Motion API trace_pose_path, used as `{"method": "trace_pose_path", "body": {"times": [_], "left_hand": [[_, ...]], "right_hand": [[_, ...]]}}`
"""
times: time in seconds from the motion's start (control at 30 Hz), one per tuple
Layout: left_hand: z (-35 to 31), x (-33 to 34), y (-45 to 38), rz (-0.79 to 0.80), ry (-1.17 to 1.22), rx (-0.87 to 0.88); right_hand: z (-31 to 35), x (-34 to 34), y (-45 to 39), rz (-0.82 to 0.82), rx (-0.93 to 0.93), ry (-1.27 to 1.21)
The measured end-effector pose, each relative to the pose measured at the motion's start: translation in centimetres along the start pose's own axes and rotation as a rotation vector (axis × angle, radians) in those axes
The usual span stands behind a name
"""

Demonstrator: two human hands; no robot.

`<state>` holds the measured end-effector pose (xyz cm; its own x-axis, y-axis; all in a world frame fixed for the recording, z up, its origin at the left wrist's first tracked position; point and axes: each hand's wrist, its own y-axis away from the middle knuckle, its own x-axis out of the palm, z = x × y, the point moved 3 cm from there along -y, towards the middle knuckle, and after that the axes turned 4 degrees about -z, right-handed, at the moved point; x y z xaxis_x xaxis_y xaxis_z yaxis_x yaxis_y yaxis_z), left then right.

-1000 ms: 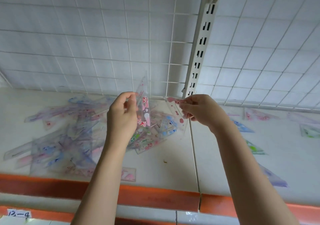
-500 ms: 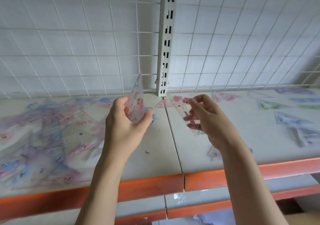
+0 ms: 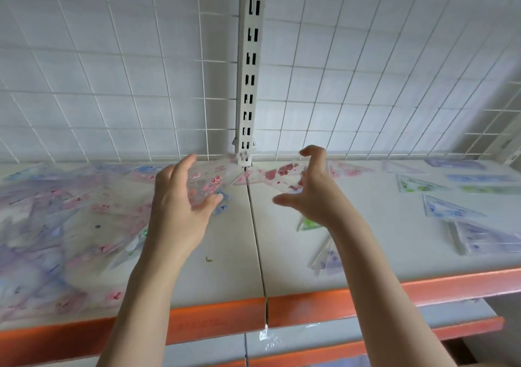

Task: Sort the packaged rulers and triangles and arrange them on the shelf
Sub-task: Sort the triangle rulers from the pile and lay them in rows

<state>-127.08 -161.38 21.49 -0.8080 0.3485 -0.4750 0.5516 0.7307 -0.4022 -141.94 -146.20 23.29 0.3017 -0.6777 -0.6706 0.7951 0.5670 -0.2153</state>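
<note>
while both hands (image 3: 251, 197) spread open, clear pink-printed packaged triangles (image 3: 214, 179) lie blurred on the shelf (image 3: 234, 242).

We have one view, from the head, close above the shelf (image 3: 234, 256), facing forward and down toward the grid wall (image 3: 112, 65).

No legible text; red print on clear triangle package (image 3: 214, 182) near shelf (image 3: 231, 254) back edge too blurred.
</note>
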Motion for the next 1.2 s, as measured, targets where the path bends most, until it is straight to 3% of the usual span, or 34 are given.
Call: {"method": "trace_pose_path", "body": {"times": [0.33, 0.53, 0.77, 1.03, 1.2], "left_hand": [[-1.1, -0.7, -0.4, -0.045, 0.052, -0.109], [-1.1, -0.9, -0.4, -0.083, 0.029, -0.140], [-1.1, -0.4, -0.5, -0.108, 0.007, -0.155], [-1.2, 0.5, -0.3, -0.112, -0.053, -0.165], [-1.8, 1.0, 0.0, -0.115, -0.035, -0.183]], "right_hand": [[-1.1, 2.9, -7.4, 0.143, -0.175, 0.300], [-2.2, 4.9, -8.5, 0.336, -0.174, 0.224], [-2.4, 5.7, -9.3, 0.252, -0.243, 0.276], [-2.3, 5.5, -9.7, 0.290, -0.337, 0.569], [-2.5, 4.6, -9.6, 0.288, -0.329, 0.474]]}}
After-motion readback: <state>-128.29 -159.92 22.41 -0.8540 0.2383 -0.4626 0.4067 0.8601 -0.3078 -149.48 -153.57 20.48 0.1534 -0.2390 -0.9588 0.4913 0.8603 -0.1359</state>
